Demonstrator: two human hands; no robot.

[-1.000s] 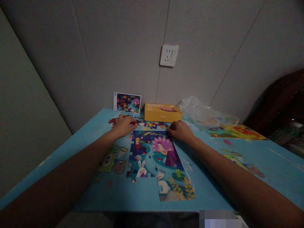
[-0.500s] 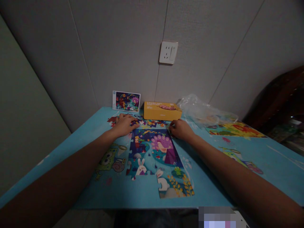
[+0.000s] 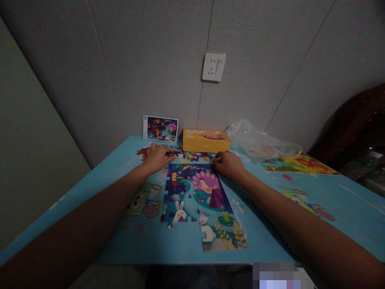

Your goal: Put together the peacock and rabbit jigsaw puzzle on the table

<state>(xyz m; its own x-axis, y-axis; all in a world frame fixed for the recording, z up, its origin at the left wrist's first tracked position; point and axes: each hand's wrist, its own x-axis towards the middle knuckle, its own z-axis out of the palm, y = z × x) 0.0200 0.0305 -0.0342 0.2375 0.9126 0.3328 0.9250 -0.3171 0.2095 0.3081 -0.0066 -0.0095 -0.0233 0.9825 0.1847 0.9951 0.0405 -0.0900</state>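
A partly joined jigsaw puzzle (image 3: 198,196) with a peacock and a rabbit lies on the blue table (image 3: 264,233) in front of me. Loose puzzle pieces (image 3: 192,155) are scattered along its far edge. My left hand (image 3: 158,156) rests palm down on the pieces at the puzzle's far left corner, fingers curled and pressing. My right hand (image 3: 229,163) sits at the far right corner with fingers bent onto the puzzle's edge; what they pinch is too small to name.
A yellow box (image 3: 206,140) and a reference picture card (image 3: 160,129) stand against the wall. A crumpled clear plastic bag (image 3: 255,138) and another colourful puzzle (image 3: 296,163) lie at the right. A wall socket (image 3: 213,67) is above. Dark furniture (image 3: 355,128) stands at the far right.
Both hands stay at the puzzle's far corners with only slight finger shifts. The view has tipped a little, so everything sits slightly higher in frame than a second ago.
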